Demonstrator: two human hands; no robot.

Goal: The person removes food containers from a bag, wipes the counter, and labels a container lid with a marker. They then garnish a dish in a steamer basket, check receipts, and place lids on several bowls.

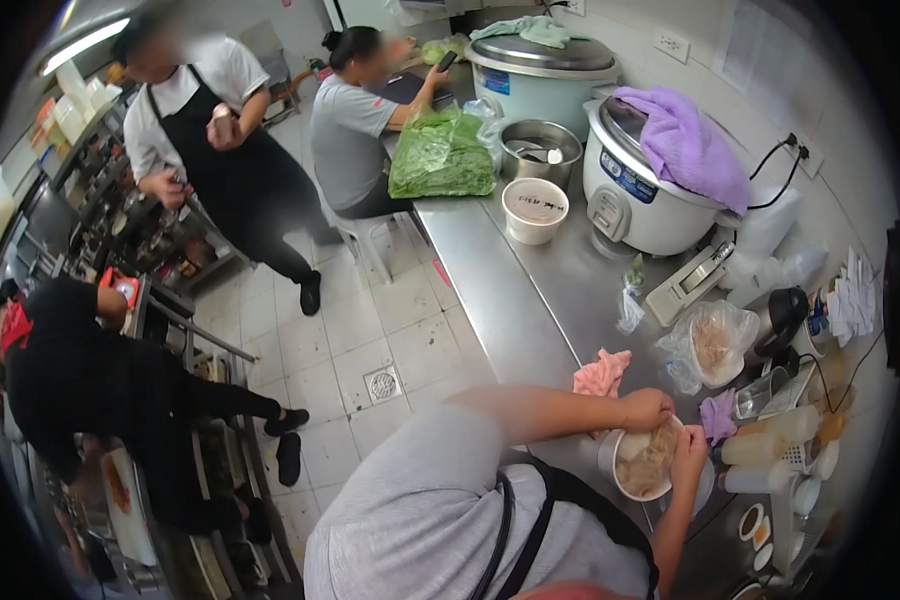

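Observation:
A white round tub point(620, 462) with pale, brownish contents, partly glossy like thin plastic, stands on the steel counter point(510, 300). My left hand point(650, 409) is closed at its upper rim, fingers curled in a pinch. At the right rim, my right hand point(688, 455) is closed too, its fingertips close to those of the left. What the fingers pinch is too small to make out. A pink cloth point(601, 373) lies just above the tub, and a purple cloth point(718, 416) lies right of my hands.
Rice cookers point(635, 195), a lidded tub point(535, 208), a metal pot point(542, 150) and bagged greens point(442, 155) stand farther up the counter. Bottles point(755, 449) and a food bag point(712, 345) are at right. One person sits with a phone; two others are at left near shelves.

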